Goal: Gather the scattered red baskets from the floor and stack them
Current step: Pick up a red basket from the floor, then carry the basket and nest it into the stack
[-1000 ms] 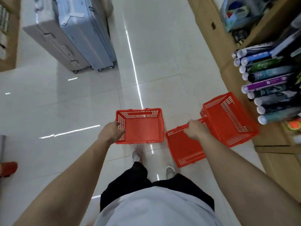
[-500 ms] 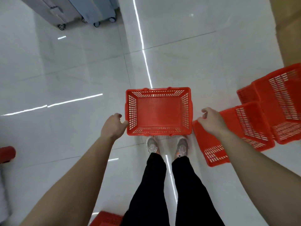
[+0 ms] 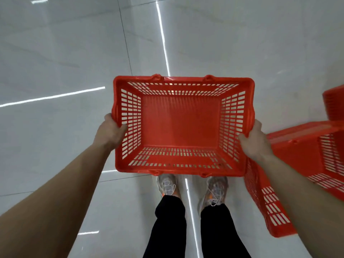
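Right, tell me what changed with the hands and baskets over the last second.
The right hand let go of the tipped basket and took the right end of the empty basket. The left hand kept its grip on the left end. The tipped basket stays on the floor.

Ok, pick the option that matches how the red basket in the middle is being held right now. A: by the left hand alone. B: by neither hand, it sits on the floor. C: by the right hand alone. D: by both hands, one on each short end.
D: the left hand grips one short end of the red basket and the right hand grips the opposite end.
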{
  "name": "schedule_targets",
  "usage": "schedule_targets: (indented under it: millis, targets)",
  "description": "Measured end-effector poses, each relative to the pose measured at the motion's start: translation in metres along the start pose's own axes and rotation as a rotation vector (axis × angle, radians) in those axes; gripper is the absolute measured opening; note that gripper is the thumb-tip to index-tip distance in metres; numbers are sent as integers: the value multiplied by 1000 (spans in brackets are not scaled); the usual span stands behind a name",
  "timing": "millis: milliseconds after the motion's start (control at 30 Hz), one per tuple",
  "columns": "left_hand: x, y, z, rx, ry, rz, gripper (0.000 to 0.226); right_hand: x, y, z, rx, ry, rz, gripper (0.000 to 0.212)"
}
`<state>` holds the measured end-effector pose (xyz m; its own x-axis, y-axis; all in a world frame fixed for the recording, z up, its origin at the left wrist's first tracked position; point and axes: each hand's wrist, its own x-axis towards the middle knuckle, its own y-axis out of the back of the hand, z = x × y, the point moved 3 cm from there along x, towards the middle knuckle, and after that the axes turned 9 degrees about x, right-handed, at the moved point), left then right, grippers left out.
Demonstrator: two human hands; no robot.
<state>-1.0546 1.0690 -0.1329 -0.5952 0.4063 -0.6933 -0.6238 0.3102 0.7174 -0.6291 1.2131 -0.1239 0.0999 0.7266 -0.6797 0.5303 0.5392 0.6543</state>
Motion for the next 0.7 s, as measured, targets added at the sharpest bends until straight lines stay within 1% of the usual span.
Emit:
schedule_targets:
  millis: [100, 200, 300, 367, 433, 567, 700]
  targets:
    - [-1, -8, -4, -38, 0, 11, 57, -1, -2, 3, 51, 7, 64, 38]
    - [-19, 6, -7, -57, -23, 39, 50, -15, 15, -9, 91, 50, 121, 35]
    - [-56, 43, -11, -89, -58, 128, 43, -41, 48, -40, 102, 99, 160, 34]
    - [-90, 76, -15, -120, -62, 192, 36, -66, 74, -69, 112, 153, 160, 33]
    - [-128, 112, -21, -136, -23, 234, 31, -98, 100, -101, 113, 209, 143, 31]
    - [-223, 185, -51, -251, 91, 271, 31, -176, 154, -168, 97, 329, 95, 29]
    - [-334, 239, -93, -353, 185, 342, 33, -249, 203, -234, 76, 483, 41, 30]
